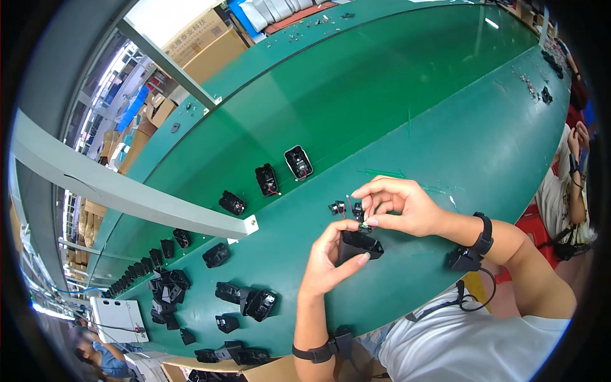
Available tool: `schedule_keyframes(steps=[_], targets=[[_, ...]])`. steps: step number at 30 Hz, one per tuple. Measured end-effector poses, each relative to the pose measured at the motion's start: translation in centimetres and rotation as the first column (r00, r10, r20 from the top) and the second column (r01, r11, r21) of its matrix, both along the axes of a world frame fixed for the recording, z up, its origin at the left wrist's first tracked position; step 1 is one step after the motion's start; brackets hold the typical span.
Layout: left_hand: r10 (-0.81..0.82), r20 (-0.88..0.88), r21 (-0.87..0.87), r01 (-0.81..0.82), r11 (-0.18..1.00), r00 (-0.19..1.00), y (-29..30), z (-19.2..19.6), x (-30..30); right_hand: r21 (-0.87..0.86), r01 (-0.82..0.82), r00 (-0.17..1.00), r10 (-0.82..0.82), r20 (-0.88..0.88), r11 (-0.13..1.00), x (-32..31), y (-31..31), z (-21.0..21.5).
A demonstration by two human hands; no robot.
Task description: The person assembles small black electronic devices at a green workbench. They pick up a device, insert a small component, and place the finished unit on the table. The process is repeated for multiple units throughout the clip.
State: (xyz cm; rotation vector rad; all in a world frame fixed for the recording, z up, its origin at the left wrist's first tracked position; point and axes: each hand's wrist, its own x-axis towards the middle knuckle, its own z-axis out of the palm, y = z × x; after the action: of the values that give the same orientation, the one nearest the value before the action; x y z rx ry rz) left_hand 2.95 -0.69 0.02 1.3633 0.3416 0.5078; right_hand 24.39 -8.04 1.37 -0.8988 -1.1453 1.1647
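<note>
A black plastic housing (360,248), hollow and open at the top, is gripped between the thumb and fingers of my left hand (330,258). Just above its opening, my right hand (398,205) pinches a small electronic part (364,225) with thin wires. Small black pieces (338,207) hang or sit beside that part; my fingers partly hide how they join. Thin green strips (382,172) lie on the table behind my right hand.
Filled black housings (266,179) stand in a row along the green belt (356,95). Loose black housings (168,290) are heaped at the left of the green table (286,337). A white metal post (238,225) rises nearby. A co-worker's hand (578,137) shows at far right.
</note>
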Motion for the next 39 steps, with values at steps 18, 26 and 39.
schedule_keyframes(steps=[18, 26, 39], targets=[[-0.075, 0.019, 0.046, 0.074, 0.996, 0.997, 0.2, 0.4, -0.1, 0.530, -0.056, 0.683, -0.355, 0.638, 0.846, 0.2, -0.6, 0.9], [0.021, 0.113, -0.169, -0.002, 0.986, 0.993, 0.0, 0.4, -0.1, 0.485, 0.054, 0.804, -0.326, 0.497, 0.873, -0.3, -1.3, 1.2], [0.068, 0.201, -0.315, -0.002, 0.949, 0.977, 0.2, 0.0, -0.3, 0.664, 0.055, 0.709, -0.497, 0.500, 0.746, -0.6, -1.2, 1.4]])
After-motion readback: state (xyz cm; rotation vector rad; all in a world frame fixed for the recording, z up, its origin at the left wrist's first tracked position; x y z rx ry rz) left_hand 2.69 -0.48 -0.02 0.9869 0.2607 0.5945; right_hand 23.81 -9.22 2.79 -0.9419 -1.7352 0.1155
